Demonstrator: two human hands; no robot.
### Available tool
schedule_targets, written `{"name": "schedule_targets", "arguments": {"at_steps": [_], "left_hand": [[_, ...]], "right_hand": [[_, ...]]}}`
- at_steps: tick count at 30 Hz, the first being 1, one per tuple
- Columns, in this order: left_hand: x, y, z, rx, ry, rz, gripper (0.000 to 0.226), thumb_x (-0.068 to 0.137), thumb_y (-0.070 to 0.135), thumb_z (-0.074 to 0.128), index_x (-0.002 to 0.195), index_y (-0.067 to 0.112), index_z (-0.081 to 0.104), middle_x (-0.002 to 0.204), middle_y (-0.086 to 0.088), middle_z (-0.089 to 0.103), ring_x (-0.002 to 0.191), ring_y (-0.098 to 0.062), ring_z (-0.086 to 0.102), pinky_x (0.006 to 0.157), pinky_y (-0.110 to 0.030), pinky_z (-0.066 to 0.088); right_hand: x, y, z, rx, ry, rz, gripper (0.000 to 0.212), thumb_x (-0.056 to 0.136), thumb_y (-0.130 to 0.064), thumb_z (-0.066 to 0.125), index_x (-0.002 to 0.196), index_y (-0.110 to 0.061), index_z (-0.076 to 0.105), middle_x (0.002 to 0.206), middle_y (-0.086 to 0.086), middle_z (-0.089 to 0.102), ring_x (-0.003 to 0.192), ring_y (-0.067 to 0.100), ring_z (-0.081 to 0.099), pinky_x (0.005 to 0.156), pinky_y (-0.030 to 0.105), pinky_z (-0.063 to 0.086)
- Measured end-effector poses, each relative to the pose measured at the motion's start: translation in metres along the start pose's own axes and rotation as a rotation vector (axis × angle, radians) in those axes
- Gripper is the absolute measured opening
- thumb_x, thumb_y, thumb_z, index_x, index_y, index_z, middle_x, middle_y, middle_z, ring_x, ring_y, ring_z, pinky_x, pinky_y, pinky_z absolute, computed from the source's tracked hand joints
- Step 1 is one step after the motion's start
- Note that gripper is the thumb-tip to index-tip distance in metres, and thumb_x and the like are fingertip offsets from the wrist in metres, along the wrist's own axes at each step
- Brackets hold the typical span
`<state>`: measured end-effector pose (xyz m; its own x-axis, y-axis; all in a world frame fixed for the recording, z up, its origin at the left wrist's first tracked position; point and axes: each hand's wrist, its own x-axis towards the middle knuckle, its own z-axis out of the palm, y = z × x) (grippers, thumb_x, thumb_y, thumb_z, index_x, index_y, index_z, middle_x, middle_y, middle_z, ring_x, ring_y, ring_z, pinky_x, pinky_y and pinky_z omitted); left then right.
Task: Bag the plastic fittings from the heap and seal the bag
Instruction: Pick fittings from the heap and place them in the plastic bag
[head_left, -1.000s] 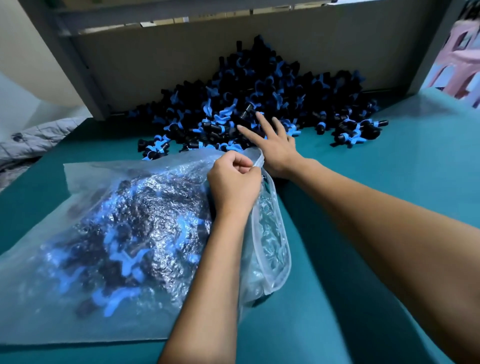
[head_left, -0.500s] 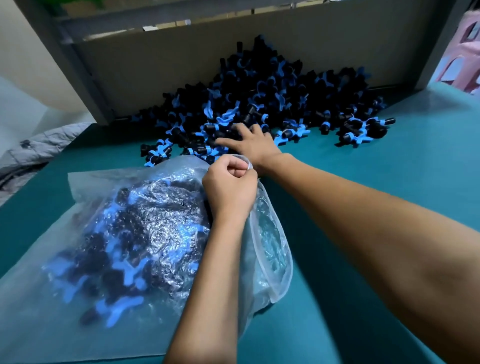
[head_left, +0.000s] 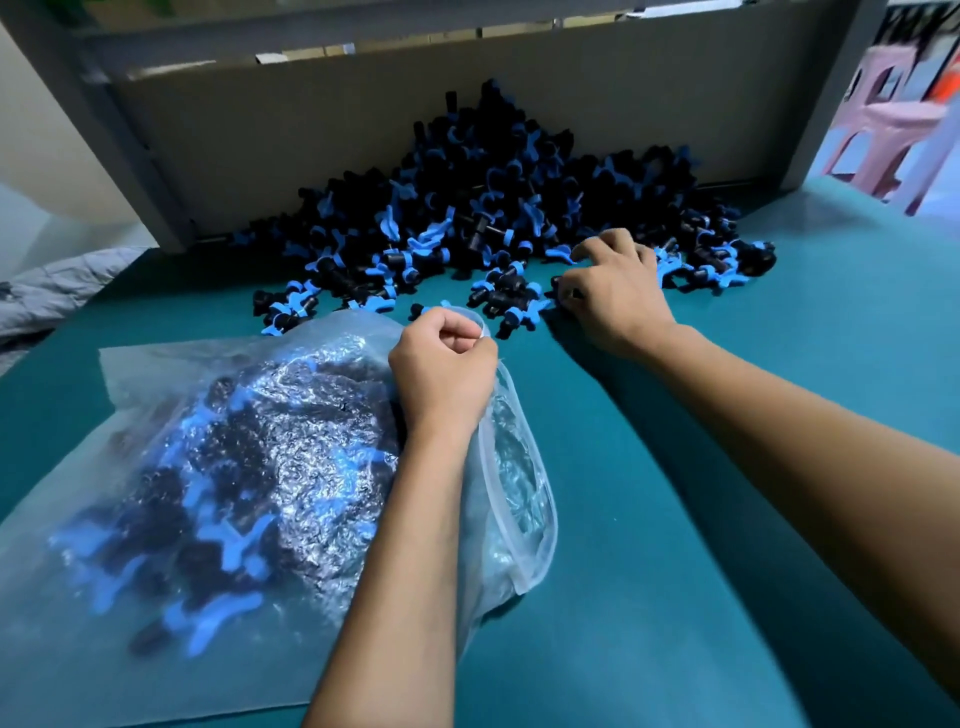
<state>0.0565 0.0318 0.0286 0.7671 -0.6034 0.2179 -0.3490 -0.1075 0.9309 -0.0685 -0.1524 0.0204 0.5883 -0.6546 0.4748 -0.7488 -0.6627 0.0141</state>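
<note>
Left fingers (head_left: 467, 332): curled tight, pinching the rim of the bag mouth at its far end.
Left hand (head_left: 441, 374): fisted over the bag, forearm lying across the bag's right part.
Right fingers (head_left: 608, 249): bent downward, tips in among the fittings at the near right edge of the heap; whether a fitting is actually gripped cannot be told.
Right hand (head_left: 613, 296): palm down, on the table at the heap's near edge.
Bag (head_left: 156, 467): clear plastic, lying on the near left of the table, mouth facing right and held open, zip strip visible along the rim.
Bagged fittings (head_left: 228, 540): black and blue parts, filling much of the bag.
Heap (head_left: 483, 208): black and blue plastic fittings, piled at the far side of the table against the backboard.
Backboard (head_left: 311, 130): beige panel, upright behind the heap.
Table (head_left: 675, 571): teal surface.
</note>
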Motion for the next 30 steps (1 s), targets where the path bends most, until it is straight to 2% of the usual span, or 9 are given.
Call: {"name": "schedule_targets", "arguments": {"at_steps": [3, 6, 8, 12, 14, 16, 19, 23, 30], "left_hand": [[0.001, 0.002, -0.001, -0.007, 0.009, 0.003, 0.010, 0.078, 0.005, 0.070, 0.079, 0.015, 0.071, 0.067, 0.010, 0.064, 0.054, 0.009, 0.055, 0.053, -0.004, 0.038], [-0.001, 0.003, -0.001, 0.004, 0.011, 0.008, 0.009, 0.078, 0.006, 0.071, 0.079, 0.015, 0.071, 0.067, 0.011, 0.065, 0.054, 0.010, 0.055, 0.052, -0.004, 0.038], [-0.001, 0.002, -0.001, 0.003, 0.002, 0.008, 0.010, 0.079, 0.006, 0.071, 0.079, 0.016, 0.071, 0.067, 0.011, 0.065, 0.055, 0.011, 0.055, 0.052, -0.004, 0.038], [0.001, 0.001, -0.003, -0.005, 0.009, 0.039, 0.012, 0.079, 0.007, 0.072, 0.078, 0.019, 0.069, 0.069, 0.011, 0.066, 0.059, 0.009, 0.057, 0.056, -0.004, 0.040], [0.002, 0.002, -0.002, -0.035, 0.008, 0.053, 0.012, 0.079, 0.007, 0.071, 0.079, 0.018, 0.069, 0.071, 0.009, 0.068, 0.063, 0.005, 0.061, 0.063, -0.010, 0.047], [0.003, 0.005, 0.000, -0.128, -0.072, -0.011, 0.004, 0.083, 0.011, 0.070, 0.082, 0.015, 0.070, 0.075, 0.001, 0.070, 0.071, -0.013, 0.071, 0.069, -0.030, 0.059], [-0.001, 0.012, 0.003, -0.306, -0.314, -0.219, 0.029, 0.099, 0.033, 0.067, 0.090, 0.005, 0.066, 0.070, -0.009, 0.070, 0.054, -0.027, 0.071, 0.048, -0.027, 0.054], [-0.008, 0.016, 0.010, -0.305, -0.531, -0.349, 0.048, 0.099, 0.054, 0.060, 0.099, 0.007, 0.068, 0.072, -0.013, 0.073, 0.055, -0.024, 0.070, 0.051, -0.027, 0.058], [-0.011, 0.013, 0.009, -0.436, -0.512, -0.432, 0.008, 0.092, 0.006, 0.073, 0.093, 0.000, 0.069, 0.075, -0.014, 0.073, 0.055, -0.015, 0.067, 0.053, -0.018, 0.057]], "right_hand": [[-0.007, -0.022, -0.007, 0.108, 0.094, -0.040, 0.025, 0.096, -0.040, 0.058, 0.108, -0.021, 0.068, 0.113, 0.007, 0.058, 0.115, 0.034, 0.043, 0.085, 0.044, 0.043], [-0.011, -0.048, -0.009, 0.206, -0.236, -0.093, 0.052, 0.093, -0.057, 0.059, 0.137, -0.030, 0.054, 0.132, 0.009, 0.050, 0.127, 0.032, 0.038, 0.102, 0.046, 0.043], [-0.018, -0.055, -0.009, 0.201, -0.277, -0.064, 0.048, 0.091, -0.051, 0.066, 0.131, -0.027, 0.058, 0.129, 0.009, 0.050, 0.123, 0.034, 0.041, 0.102, 0.045, 0.043], [-0.039, -0.042, -0.013, 0.459, -0.079, -0.001, 0.022, 0.084, -0.016, 0.074, 0.102, -0.011, 0.061, 0.104, 0.008, 0.059, 0.098, 0.031, 0.056, 0.085, 0.037, 0.046], [-0.054, -0.033, -0.015, 0.724, 0.050, 0.172, 0.020, 0.083, -0.011, 0.076, 0.096, -0.011, 0.062, 0.093, 0.001, 0.066, 0.086, 0.017, 0.063, 0.080, 0.027, 0.049], [-0.070, -0.028, -0.021, 1.254, 0.088, 0.395, 0.016, 0.083, -0.011, 0.080, 0.092, -0.012, 0.066, 0.083, 0.001, 0.069, 0.074, 0.012, 0.067, 0.077, 0.026, 0.055], [-0.089, -0.021, -0.027, 1.719, 0.012, 0.450, 0.014, 0.079, -0.009, 0.082, 0.085, -0.019, 0.074, 0.082, 0.003, 0.073, 0.080, 0.021, 0.071, 0.081, 0.032, 0.058], [-0.095, -0.016, -0.034, 1.716, -0.029, 0.246, 0.022, 0.070, 0.002, 0.083, 0.088, -0.008, 0.076, 0.113, 0.013, 0.074, 0.105, 0.023, 0.069, 0.092, 0.032, 0.054], [-0.094, -0.017, -0.032, 1.709, -0.064, 0.216, 0.031, 0.080, 0.019, 0.068, 0.098, -0.005, 0.071, 0.112, 0.022, 0.072, 0.118, 0.024, 0.065, 0.101, 0.038, 0.053]]}}
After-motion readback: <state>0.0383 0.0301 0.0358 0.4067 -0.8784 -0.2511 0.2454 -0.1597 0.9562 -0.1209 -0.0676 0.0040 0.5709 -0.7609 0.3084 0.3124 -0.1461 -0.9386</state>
